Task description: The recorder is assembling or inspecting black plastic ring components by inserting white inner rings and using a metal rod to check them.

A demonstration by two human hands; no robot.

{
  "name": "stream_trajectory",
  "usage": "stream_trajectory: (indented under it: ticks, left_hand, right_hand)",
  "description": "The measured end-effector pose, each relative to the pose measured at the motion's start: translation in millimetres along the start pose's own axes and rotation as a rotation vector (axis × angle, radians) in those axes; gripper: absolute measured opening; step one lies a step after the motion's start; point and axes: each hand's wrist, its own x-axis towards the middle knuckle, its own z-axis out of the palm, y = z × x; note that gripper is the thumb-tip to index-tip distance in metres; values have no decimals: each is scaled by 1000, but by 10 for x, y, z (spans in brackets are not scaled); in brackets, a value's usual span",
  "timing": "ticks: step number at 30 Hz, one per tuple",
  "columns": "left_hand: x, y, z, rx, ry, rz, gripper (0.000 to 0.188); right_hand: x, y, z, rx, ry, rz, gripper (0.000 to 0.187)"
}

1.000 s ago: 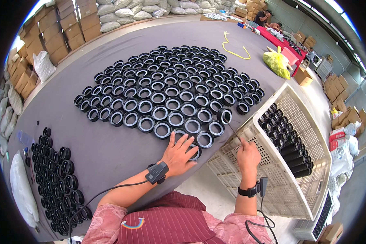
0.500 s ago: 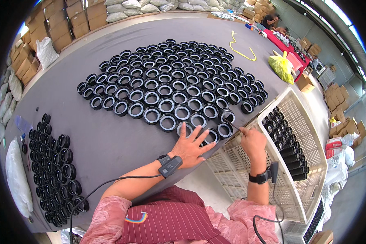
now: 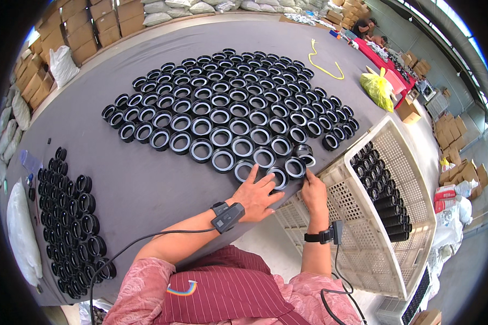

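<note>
At the near left, a batch of black rings (image 3: pixel 73 222) stands packed on the grey table (image 3: pixel 141 187). Right of it spreads the larger ring group (image 3: pixel 230 115); at its near edge the left hand (image 3: pixel 253 199) rests with splayed fingers, apparently steadying rather than gripping. The right hand (image 3: pixel 314 195), fingers bunched, is just beside a tilted ring (image 3: pixel 302 149); whether it grips anything, I cannot tell. Farther right stands a perforated crate (image 3: pixel 344 216). The step looks like handling edge rings singly; next probably calls for settling the tilted one flat.

bare tabletop (image 3: pixel 89 143) left of rings (image 3: pixel 220 123) — crate (image 3: pixel 358 216) rightward
</note>
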Motion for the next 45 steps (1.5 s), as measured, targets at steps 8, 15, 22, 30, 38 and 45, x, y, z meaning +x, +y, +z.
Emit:
stream_trajectory:
  ticks: [8,15,22,30,38,45]
  left_hand:
    - [-237,-2,-232,0,-64,19,55]
    - [-620,34,-288,-51,-1,53,52]
    - [-1155,125,-499,-17,0,-9,52]
    - [-1884,51,-825,25,4,-230,54]
    - [-2464,43,-1109,47,-51,-428,55]
    - [-2516,96,-1126,88,-11,-421,51]
  right_hand:
    - [-245,-190,-6,124,-17,64,39]
    - [-348,-430,86,77,-6,-45,41]
    - [-639,-880,170,-26,-64,-136,40]
    - [-883,-1545,402,35,-163,-299,42]
    - [-681,-2359,106,-203,-426,-616,36]
    - [31,-3320,-205,-767,-469,-1011,29]
